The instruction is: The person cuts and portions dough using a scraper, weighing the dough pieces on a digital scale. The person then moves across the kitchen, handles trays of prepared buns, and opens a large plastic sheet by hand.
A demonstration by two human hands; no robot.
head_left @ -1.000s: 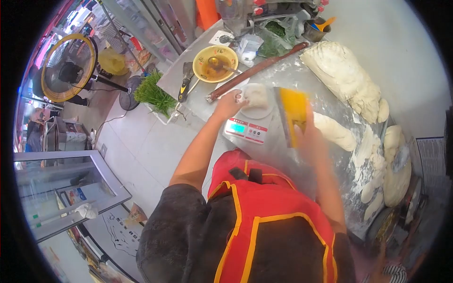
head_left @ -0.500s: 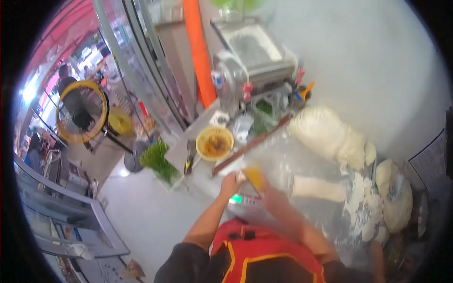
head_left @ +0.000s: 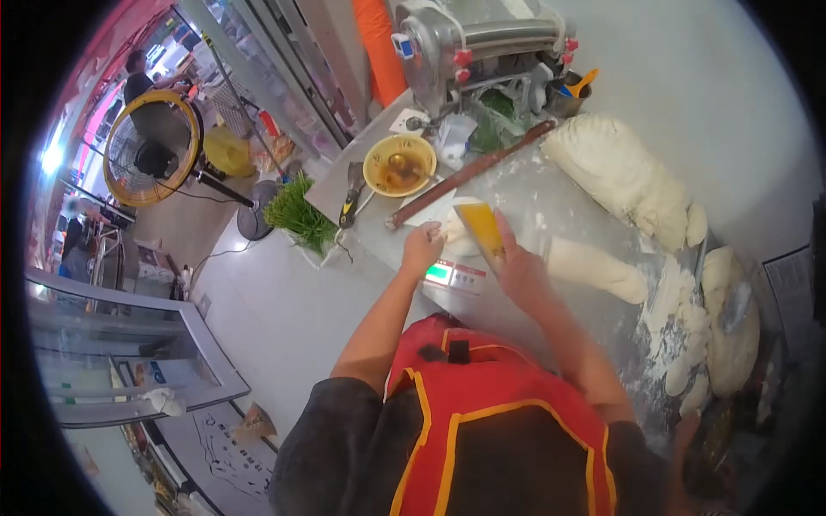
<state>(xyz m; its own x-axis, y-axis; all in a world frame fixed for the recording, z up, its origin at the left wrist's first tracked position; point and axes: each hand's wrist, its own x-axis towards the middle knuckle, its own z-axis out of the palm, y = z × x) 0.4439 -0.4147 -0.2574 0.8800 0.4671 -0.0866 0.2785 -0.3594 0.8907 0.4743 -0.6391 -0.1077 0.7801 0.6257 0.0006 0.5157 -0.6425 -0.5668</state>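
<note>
My right hand [head_left: 521, 273] grips a yellow dough scraper [head_left: 483, 229], its blade slanting up to the left. Close by on the left, my left hand [head_left: 422, 249] has its fingers curled on a small pale piece of dough [head_left: 442, 234]. More dough [head_left: 465, 241] lies between the hands, over a kitchen scale [head_left: 454, 275] with a lit green display; the scraper partly hides it. A long strip of dough [head_left: 595, 268] rests on the floury metal worktop to the right of my right hand.
A brown rolling pin [head_left: 473, 175] lies beyond my hands, near a yellow bowl [head_left: 399, 165] with brown liquid. Large dough masses [head_left: 621, 176] [head_left: 730, 331] sit on the right. A dough-rolling machine [head_left: 482, 52] stands behind. Green stalks [head_left: 301, 213] and a fan [head_left: 153, 148] are left.
The camera view has shifted, so the worktop sits higher in the picture. The scraper is more upright above the scale, and both hands remain close together there.
</note>
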